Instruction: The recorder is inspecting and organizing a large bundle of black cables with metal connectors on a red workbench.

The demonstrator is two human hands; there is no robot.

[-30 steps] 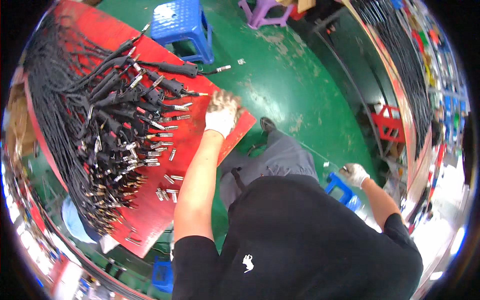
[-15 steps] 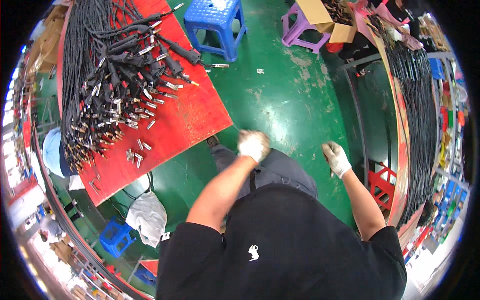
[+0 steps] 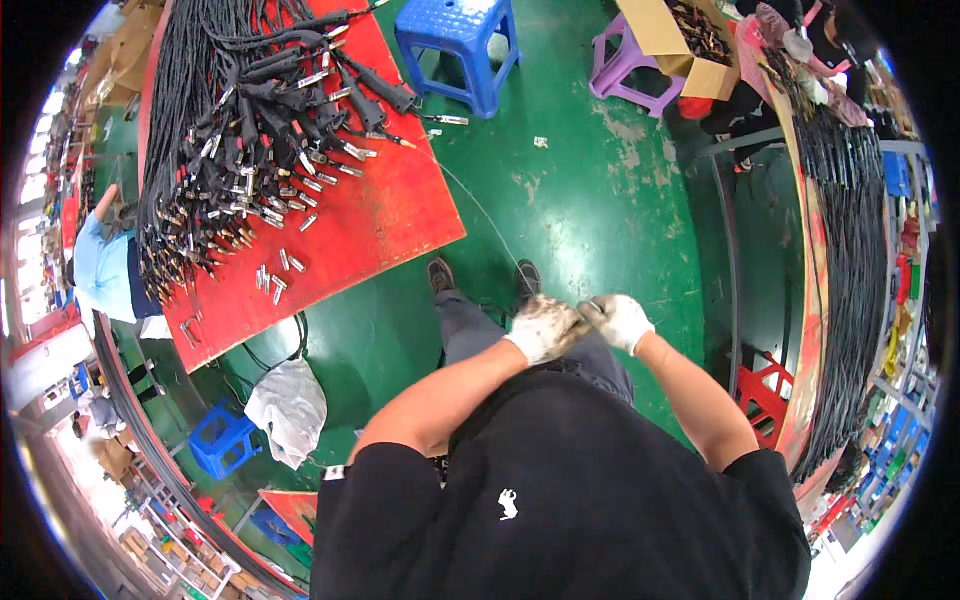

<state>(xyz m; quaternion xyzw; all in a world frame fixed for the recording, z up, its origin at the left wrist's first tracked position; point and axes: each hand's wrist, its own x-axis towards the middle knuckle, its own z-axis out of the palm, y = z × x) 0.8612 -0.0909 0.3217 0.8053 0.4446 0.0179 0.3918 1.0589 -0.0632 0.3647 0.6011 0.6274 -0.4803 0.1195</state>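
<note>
Both my hands wear white work gloves with soiled fingers and meet in front of my body. My left hand (image 3: 545,329) is closed on a thin pale wire (image 3: 487,212). The wire curves up from it to the red table's edge, by a black cable with a yellowish tip (image 3: 405,143). My right hand (image 3: 618,323) is pinched against the left hand's fingertips; whatever lies in its fingers is hidden. On the red table (image 3: 385,225) rests a thick heap of black cables (image 3: 215,130) with metal connectors. Several loose silver connector sleeves (image 3: 272,284) lie near its front edge.
A blue stool (image 3: 455,40) and a purple stool (image 3: 635,72) with a carton (image 3: 712,78) stand beyond. Long black cables (image 3: 845,280) cover a bench at right, near a red stool (image 3: 765,400). At left are a white bag (image 3: 288,410), another blue stool (image 3: 222,440) and a person in light blue (image 3: 105,268).
My right hand has come in from the right to meet the left, which moved slightly right and down. The wire now shows stretched from the table. At left, the person in light blue shows more fully.
</note>
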